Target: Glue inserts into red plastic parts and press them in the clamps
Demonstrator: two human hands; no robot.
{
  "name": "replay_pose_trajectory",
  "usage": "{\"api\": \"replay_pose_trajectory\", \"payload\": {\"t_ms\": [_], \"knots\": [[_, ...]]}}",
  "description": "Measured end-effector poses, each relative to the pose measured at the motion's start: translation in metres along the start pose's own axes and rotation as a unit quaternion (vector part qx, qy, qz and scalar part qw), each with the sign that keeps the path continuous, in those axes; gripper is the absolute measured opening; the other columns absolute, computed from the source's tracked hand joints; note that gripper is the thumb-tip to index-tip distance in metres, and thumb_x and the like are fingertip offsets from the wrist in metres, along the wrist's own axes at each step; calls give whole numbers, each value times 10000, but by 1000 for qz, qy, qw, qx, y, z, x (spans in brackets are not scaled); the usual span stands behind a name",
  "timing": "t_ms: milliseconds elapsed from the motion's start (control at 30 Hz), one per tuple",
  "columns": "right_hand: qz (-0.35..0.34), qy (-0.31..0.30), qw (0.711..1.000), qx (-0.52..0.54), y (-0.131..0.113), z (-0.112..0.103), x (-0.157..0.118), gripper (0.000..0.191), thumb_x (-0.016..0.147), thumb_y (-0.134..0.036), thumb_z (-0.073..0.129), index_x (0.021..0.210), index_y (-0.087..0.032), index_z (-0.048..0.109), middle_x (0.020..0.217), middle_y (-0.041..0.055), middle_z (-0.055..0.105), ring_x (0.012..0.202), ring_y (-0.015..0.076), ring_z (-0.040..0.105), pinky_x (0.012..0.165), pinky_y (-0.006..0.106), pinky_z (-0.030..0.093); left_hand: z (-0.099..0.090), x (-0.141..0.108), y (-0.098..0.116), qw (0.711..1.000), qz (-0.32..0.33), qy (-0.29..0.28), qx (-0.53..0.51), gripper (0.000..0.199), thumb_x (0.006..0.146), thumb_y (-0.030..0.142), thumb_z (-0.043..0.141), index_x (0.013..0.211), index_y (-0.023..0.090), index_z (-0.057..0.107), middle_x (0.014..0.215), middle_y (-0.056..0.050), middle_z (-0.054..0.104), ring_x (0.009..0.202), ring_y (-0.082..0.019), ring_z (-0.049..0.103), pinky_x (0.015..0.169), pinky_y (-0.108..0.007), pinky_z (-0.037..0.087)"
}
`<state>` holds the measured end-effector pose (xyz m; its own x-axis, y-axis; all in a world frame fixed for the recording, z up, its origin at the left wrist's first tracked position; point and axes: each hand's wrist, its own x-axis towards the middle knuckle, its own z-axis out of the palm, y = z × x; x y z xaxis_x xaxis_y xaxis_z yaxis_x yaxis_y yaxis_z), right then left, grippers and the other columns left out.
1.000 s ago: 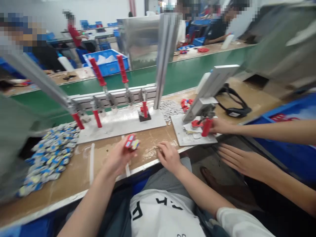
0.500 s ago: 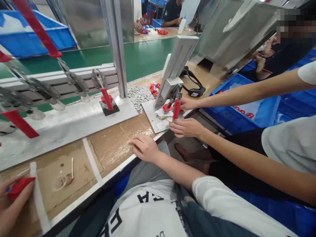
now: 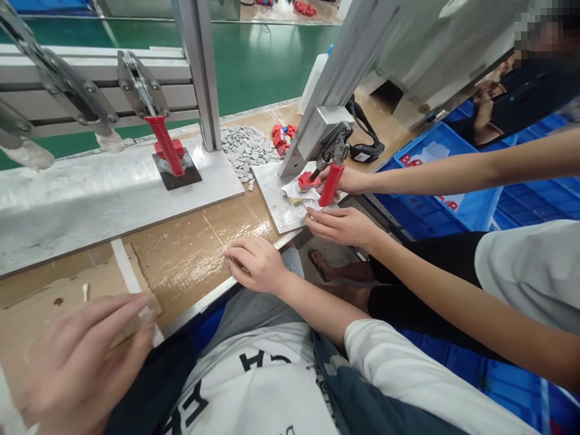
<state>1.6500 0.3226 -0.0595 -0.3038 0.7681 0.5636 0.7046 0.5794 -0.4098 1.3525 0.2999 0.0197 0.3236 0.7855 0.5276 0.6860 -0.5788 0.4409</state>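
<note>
My left hand point(image 3: 93, 356), smeared by motion, hovers over the cardboard sheet point(image 3: 38, 296) at lower left. Its fingers are stretched out with the thumb apart, and no red piece shows in it. At the bench's front edge, my right hand point(image 3: 258, 263) is closed with curled fingers; anything in it is too small or hidden to make out. A cotton swab point(image 3: 86, 292) lies near my left hand. Beyond it, a red part point(image 3: 168, 148) sits on a dark square pad point(image 3: 179, 180) under a red-handled toggle clamp point(image 3: 165, 145).
At right, a co-worker's two hands point(image 3: 339, 226) work around another toggle clamp point(image 3: 333, 181) with a red part point(image 3: 308, 180) under it. Grey chips point(image 3: 249, 151) are heaped between the metal plates. Blue bins point(image 3: 480, 205) stand at right; a metal post point(image 3: 194, 66) rises ahead.
My left hand has moved right and up over the bench, and the red piece it held is out of sight. The view has shifted down and left; my right hand stays near the edge.
</note>
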Motion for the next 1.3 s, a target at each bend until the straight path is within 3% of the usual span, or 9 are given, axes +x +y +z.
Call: {"api": "replay_pose_trajectory", "payload": {"t_ms": [67, 167, 267, 367, 500, 733, 900, 1067, 1300], "knots": [[0, 0, 1000, -1, 0, 0, -1, 155, 1030, -212, 595, 1138, -209, 705, 1075, 83, 764, 1004, 202, 709, 895, 354, 537, 19, 1, 11, 999, 48, -14, 7, 157, 940, 173, 763, 1087, 219, 728, 971, -63, 788, 794, -201, 726, 785, -334, 553], [-9, 19, 1000, -4, -1, -1, 0, 145, 1029, -201, 597, 1122, -203, 708, 1060, 78, 767, 987, 193, 710, 885, 344, 536, 33, 0, 19, 997, 51, -55, -18, 45, 1008, 179, 677, 1034, 207, 700, 781, 10, 738, 593, -125, 644, 609, -253, 481], [-23, 45, 999, -6, -2, -1, 1, 129, 1016, -176, 613, 1099, -192, 710, 1044, 75, 766, 969, 189, 706, 861, 330, 532, 33, -3, 19, 996, 26, -77, -34, 114, 1027, 237, 662, 916, 221, 682, 678, 50, 699, 528, -104, 612, 553, -237, 437], [-19, 43, 999, -12, -3, 0, 2, 121, 1015, -173, 616, 1085, -193, 714, 1034, 74, 761, 961, 187, 704, 862, 325, 531, 30, -3, 17, 991, -44, -112, -65, 252, 1040, 330, 637, 811, 230, 669, 610, 64, 651, 483, -96, 567, 514, -236, 416], [-10, 29, 999, -23, -4, 0, 1, 124, 1022, -185, 607, 1070, -203, 720, 1026, 71, 756, 960, 190, 706, 868, 327, 533, 30, 0, 17, 982, -95, -131, -103, 331, 1031, 402, 612, 749, 241, 676, 585, 66, 629, 467, -97, 546, 498, -237, 416], [16, -9, 999, -29, -4, 1, 0, 122, 1025, -198, 610, 1077, -209, 719, 1052, 79, 736, 999, 198, 685, 874, 341, 517, 35, 2, 15, 982, -73, -146, -93, 355, 1038, 451, 596, 763, 249, 694, 600, 68, 667, 475, -99, 587, 492, -235, 413], [5, 2, 1000, -28, -4, 0, 0, 121, 1030, -195, 603, 1068, -199, 718, 1038, 77, 734, 985, 190, 678, 872, 334, 509, 35, 0, 12, 982, -60, -165, -71, 391, 1057, 495, 557, 783, 255, 699, 621, 50, 689, 494, -121, 613, 499, -250, 413], [1, 6, 1000, -30, -3, 1, 0, 127, 1035, -202, 598, 1086, -197, 714, 1057, 80, 734, 996, 190, 673, 883, 335, 505, 34, -5, 7, 977, -74, -194, -54, 367, 1040, 514, 578, 825, 258, 729, 676, 42, 720, 549, -128, 642, 535, -243, 431], [-3, -17, 999, -34, -1, 0, 0, 145, 1037, -213, 590, 1110, -201, 714, 1068, 84, 732, 988, 205, 669, 891, 350, 506, 39, 5, 18, 974, -111, -179, -80, 319, 1017, 445, 616, 794, 235, 703, 624, 52, 663, 506, -106, 566, 533, -229, 425]]}}
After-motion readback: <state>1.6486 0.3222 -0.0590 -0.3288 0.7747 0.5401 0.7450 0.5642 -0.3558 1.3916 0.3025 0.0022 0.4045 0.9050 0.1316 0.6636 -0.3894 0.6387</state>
